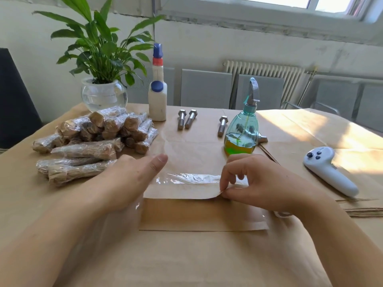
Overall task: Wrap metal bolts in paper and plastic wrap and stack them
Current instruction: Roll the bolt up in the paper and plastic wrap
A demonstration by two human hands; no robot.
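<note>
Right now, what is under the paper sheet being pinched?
Clear plastic wrap shows on the paper sheet, pinched by the right hand; another brown sheet lies beneath. Anything else underneath is hidden.

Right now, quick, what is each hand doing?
Left hand: open, fingers straight, resting flat on the plastic wrap.
Right hand: pinching the corner of the paper sheet.

Sunlit window [279, 3] above a white radiator [263, 72] and pale wall [207, 44].
</note>
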